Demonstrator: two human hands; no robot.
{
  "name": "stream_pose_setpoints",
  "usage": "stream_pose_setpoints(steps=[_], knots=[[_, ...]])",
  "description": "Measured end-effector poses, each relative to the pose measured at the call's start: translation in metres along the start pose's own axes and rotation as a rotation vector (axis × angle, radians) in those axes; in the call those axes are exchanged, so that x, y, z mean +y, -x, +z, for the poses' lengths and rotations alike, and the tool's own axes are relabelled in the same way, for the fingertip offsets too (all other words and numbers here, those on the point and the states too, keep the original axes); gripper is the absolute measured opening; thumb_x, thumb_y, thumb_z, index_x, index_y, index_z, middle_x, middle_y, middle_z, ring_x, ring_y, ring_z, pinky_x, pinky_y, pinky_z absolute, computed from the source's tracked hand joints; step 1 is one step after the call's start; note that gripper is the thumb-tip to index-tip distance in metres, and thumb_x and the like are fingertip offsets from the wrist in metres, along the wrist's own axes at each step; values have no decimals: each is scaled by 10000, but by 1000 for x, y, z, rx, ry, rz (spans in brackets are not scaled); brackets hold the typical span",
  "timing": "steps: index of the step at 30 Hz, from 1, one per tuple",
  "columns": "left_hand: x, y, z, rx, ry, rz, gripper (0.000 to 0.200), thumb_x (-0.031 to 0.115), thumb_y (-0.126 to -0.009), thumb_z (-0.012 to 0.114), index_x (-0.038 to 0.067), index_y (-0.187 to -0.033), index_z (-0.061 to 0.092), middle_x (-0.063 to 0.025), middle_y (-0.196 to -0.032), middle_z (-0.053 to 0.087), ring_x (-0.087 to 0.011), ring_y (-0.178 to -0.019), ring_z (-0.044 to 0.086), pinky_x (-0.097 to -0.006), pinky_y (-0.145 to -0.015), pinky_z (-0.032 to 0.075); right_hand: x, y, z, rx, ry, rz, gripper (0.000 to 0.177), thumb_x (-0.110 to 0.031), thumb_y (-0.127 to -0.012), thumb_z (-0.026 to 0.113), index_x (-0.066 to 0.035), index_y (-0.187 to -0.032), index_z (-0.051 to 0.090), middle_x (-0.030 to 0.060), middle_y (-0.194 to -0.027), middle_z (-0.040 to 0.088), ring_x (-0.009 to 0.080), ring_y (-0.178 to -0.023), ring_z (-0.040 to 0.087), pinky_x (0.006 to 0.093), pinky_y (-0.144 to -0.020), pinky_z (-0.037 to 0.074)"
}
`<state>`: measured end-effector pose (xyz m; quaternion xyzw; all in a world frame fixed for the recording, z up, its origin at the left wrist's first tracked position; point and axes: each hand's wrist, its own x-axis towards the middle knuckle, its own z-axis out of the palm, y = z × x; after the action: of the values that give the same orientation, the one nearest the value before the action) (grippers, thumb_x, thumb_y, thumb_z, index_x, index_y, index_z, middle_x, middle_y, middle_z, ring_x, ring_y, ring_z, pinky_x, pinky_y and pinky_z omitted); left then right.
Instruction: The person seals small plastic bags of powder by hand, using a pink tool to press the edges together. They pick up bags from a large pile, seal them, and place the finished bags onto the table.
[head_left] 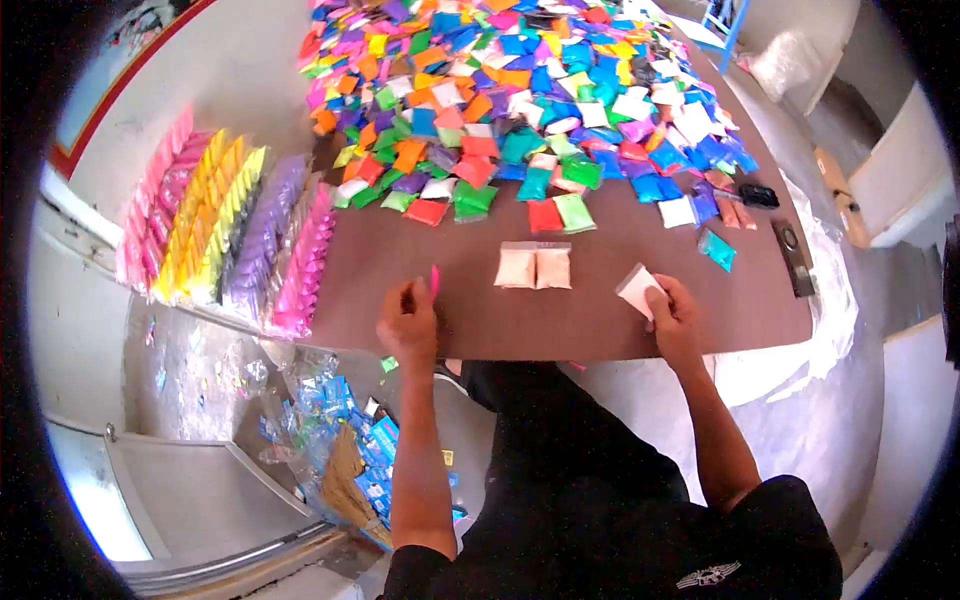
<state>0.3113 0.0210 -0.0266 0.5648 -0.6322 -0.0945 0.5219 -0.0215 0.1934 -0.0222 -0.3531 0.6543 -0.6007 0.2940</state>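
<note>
My left hand point(408, 315) is closed just over the table's near edge. A thin bright pink strip point(435, 282) stands up at its fingertips; its exact kind is too small to make out. In my right hand point(675, 315) a pale packet point(636, 289) is pinched between thumb and fingers and tilted. Between my hands two peach-coloured packets, a left one point(516, 268) and a right one point(553, 268), lie flat side by side on the brown table point(480, 325).
A wide heap of multicoloured packets point(520, 90) covers the far table. Rows of stacked packets, including purple ones point(268, 230), line the left side. A black object point(758, 195) and a dark bar point(793, 258) lie at the right edge. A straw broom point(348, 470) and wrappers lie on the floor.
</note>
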Motion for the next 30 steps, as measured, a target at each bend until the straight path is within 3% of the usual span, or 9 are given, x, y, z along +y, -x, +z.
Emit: stream_pose_setpoints(steps=[4,6,12,13,14,17,21,23,30], knots=[[25,14,1,25,131,-77,148,164,-944,746,20,-924,720,-85,-778,685,-141,-687,630,-304,-636,516,0,2,-5,-9,-27,8,264,-209,-1032,612,-12,-1191,684,11,-950,684,77,-815,617,243,-651,507],[66,33,-6,-50,89,100,125,139,-948,737,18,-926,716,-66,-772,671,-132,-693,612,-305,-635,514,3,0,-6,8,-6,-17,263,-205,-1035,606,-6,-1189,682,9,-949,684,76,-828,613,246,-694,506],[164,113,38,-567,384,74,200,171,-946,746,-4,-1041,733,-83,-905,728,-140,-782,652,-299,-695,541,9,2,-2,15,-58,-122,247,-181,-1049,582,7,-1178,677,21,-939,692,81,-866,614,263,-797,505],[173,118,49,-628,452,-98,227,178,-948,754,-15,-1064,721,-75,-913,728,-141,-799,662,-289,-706,542,10,2,-2,18,-61,-183,241,-177,-1045,586,4,-1175,679,32,-938,698,89,-875,623,268,-797,511],[177,119,58,-688,520,-271,256,185,-951,761,-26,-1086,710,-68,-920,728,-142,-815,672,-279,-718,544,10,2,-2,24,-63,-246,235,-173,-1041,591,0,-1172,681,42,-936,704,98,-885,631,274,-796,516],[174,116,77,-795,679,-426,257,187,-974,742,-38,-1095,711,-44,-952,737,-116,-847,672,-267,-746,549,5,4,-8,-89,40,-262,227,-172,-1021,619,-9,-1164,685,73,-953,711,114,-903,642,296,-792,531],[154,118,89,-841,763,-394,218,175,-997,714,-28,-1075,719,-19,-934,728,-84,-837,650,-258,-739,540,6,0,-6,-117,36,-284,217,-166,-994,648,-11,-1141,687,95,-976,716,149,-900,664,320,-784,542],[148,119,90,-892,735,-349,198,167,-996,717,-20,-1059,727,-12,-905,722,-72,-819,637,-252,-735,531,2,0,-4,-79,91,-438,187,-145,-975,662,-2,-1092,693,104,-1016,723,174,-901,684,333,-785,547],[158,123,85,-889,705,-228,174,149,-991,716,-10,-1062,734,-3,-876,718,-63,-805,624,-239,-720,520,2,1,-8,-165,-42,-286,146,-115,-956,684,22,-1000,707,112,-994,712,185,-875,681,320,-766,541]])
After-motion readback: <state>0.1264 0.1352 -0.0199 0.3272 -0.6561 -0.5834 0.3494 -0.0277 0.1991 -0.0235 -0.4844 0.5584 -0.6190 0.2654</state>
